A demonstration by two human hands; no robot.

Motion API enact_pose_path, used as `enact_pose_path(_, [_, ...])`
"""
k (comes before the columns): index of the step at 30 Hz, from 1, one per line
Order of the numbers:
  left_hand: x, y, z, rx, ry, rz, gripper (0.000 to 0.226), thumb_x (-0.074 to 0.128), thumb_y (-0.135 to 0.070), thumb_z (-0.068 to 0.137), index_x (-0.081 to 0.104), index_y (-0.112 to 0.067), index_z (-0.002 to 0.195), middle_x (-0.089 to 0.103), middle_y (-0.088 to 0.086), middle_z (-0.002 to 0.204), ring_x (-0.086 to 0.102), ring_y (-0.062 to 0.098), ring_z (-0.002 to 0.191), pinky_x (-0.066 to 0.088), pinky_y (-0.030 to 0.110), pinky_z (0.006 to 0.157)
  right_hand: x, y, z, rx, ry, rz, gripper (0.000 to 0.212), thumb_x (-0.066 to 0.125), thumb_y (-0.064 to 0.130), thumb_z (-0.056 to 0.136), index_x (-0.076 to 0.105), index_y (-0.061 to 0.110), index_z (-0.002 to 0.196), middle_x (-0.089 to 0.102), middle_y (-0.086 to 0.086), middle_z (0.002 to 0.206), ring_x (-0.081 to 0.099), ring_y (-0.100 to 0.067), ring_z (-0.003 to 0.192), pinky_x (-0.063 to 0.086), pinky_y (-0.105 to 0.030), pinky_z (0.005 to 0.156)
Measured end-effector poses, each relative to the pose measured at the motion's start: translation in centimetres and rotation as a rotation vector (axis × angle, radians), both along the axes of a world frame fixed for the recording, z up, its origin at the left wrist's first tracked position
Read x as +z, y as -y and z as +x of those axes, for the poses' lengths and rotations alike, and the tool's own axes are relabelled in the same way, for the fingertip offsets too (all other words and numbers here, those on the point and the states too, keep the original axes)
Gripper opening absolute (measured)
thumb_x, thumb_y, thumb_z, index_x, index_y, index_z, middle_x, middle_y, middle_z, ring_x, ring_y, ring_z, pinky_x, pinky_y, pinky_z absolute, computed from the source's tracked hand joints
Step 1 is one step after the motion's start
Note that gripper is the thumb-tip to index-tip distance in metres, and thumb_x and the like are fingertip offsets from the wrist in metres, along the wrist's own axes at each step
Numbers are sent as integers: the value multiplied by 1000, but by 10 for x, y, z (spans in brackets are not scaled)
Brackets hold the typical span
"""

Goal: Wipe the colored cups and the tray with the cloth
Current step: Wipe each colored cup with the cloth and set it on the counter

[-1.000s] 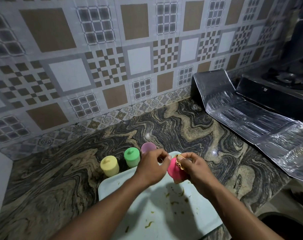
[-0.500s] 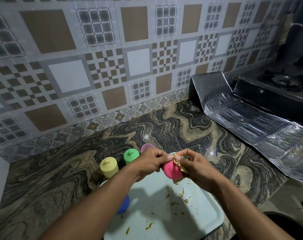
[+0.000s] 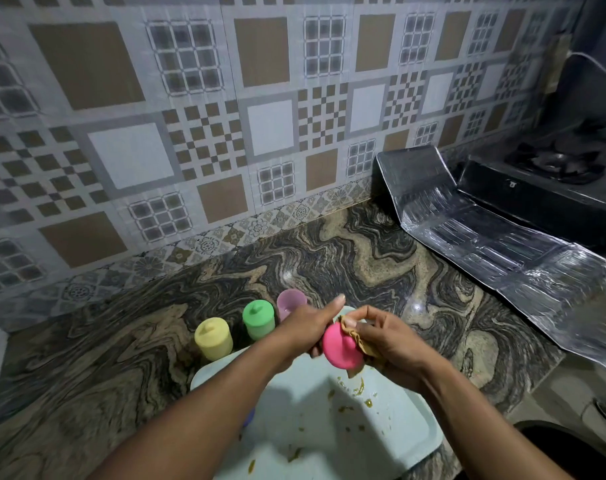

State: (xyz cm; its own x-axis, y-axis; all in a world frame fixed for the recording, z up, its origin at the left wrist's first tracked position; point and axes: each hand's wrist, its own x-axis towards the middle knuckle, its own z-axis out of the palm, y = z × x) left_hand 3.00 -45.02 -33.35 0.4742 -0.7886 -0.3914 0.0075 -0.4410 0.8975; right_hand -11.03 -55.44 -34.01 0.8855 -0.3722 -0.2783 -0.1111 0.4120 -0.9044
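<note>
A pink cup [image 3: 341, 349] is held above the pale tray [image 3: 391, 424], its bottom turned toward me. My left hand [image 3: 305, 329] grips its left side, thumb raised. My right hand [image 3: 381, 336] presses a brownish cloth [image 3: 355, 336] against the cup's right side. Behind the tray a yellow cup [image 3: 213, 339] and a green cup [image 3: 258, 320] stand upside down on the counter, and a lilac cup [image 3: 290, 303] stands open end up. A blue cup [image 3: 250, 418] on the tray is mostly hidden by my left forearm. Brown-yellow smears [image 3: 353, 388] dot the tray.
The swirled stone counter [image 3: 121, 358] runs back to a tiled wall. A crinkled foil sheet [image 3: 495, 251] lies at the right under a black gas stove [image 3: 544, 181]. The counter's front edge drops off at the lower right.
The pink cup has turned in my hands, its bottom now faces me more. My left thumb has lifted off it. The cloth has shifted along the cup's right side.
</note>
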Motion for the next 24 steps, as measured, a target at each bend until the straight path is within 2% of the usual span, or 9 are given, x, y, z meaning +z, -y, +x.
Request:
enact_pose_path(3, [4, 17, -3, 306, 228, -90, 59, 59, -51, 96, 35, -21, 51, 33, -7, 45, 32, 16, 47, 27, 33, 56, 7, 1, 10, -73, 53, 25, 50, 86, 30, 73, 62, 1, 105, 64, -21, 79, 59, -29, 62, 56, -43, 56])
enact_pose_path(7, [-6, 30, -13, 663, 175, -174, 58, 55, -46, 100, 39, -16, 52, 39, 0, 50, 36, 23, 54, 30, 36, 61, 2, -4, 13, -234, 89, 154, 34, 73, 18, 77, 61, 4, 106, 69, -17, 85, 65, -22, 66, 58, -37, 59])
enact_pose_path(9, [-13, 30, -18, 663, 77, -145, 53, 54, -49, 99, 42, -17, 59, 43, 0, 55, 41, 23, 59, 34, 35, 62, -4, -6, 12, -271, 74, 176, 34, 72, 18, 79, 59, 3, 107, 69, -17, 83, 66, -24, 63, 57, -37, 54])
enact_pose_path(12, [-11, 21, -11, 356, -117, -41, 57, 47, -65, 96, 43, -21, 60, 45, 1, 52, 44, 19, 47, 38, 24, 49, 3, 1, 5, -170, -17, 87, 28, 68, 17, 86, 56, 1, 104, 68, -18, 80, 62, -28, 55, 53, -33, 42])
enact_pose_path(15, [9, 18, -6, 182, -65, 66, 66, 38, -74, 93, 46, -21, 55, 48, 1, 49, 47, 17, 44, 37, 21, 45, 16, 10, 6, -22, -49, -15, 29, 69, 19, 85, 55, 1, 102, 65, -18, 74, 58, -26, 47, 51, -31, 38])
enact_pose_path(17, [17, 24, -10, 300, 111, 45, 59, 45, -63, 97, 57, -16, 64, 63, 13, 65, 63, 29, 65, 42, 31, 61, 22, 10, 13, -29, -2, -19, 31, 69, 20, 84, 55, 0, 103, 62, -16, 69, 58, -23, 45, 51, -31, 39])
enact_pose_path(19, [19, 31, -16, 547, 241, -35, 58, 44, -50, 102, 57, -9, 64, 69, 26, 86, 66, 40, 86, 39, 36, 68, 23, 3, 20, -126, 42, -2, 34, 69, 22, 82, 56, 0, 104, 63, -15, 70, 59, -22, 49, 51, -31, 41])
enact_pose_path(22, [17, 34, -26, 838, 201, -140, 56, 40, -40, 106, 53, -8, 62, 64, 15, 75, 59, 36, 76, 38, 36, 69, 11, -14, 27, -339, 63, 86, 23, 67, 21, 88, 58, 4, 100, 67, -16, 75, 59, -22, 53, 50, -30, 41])
enact_pose_path(24, [6, 32, -26, 828, 67, -137, 50, 43, -41, 105, 51, -16, 63, 55, 4, 68, 53, 27, 69, 39, 33, 70, 1, -20, 26, -408, 25, 128, 18, 65, 19, 93, 58, 4, 100, 67, -19, 80, 58, -24, 53, 49, -30, 40])
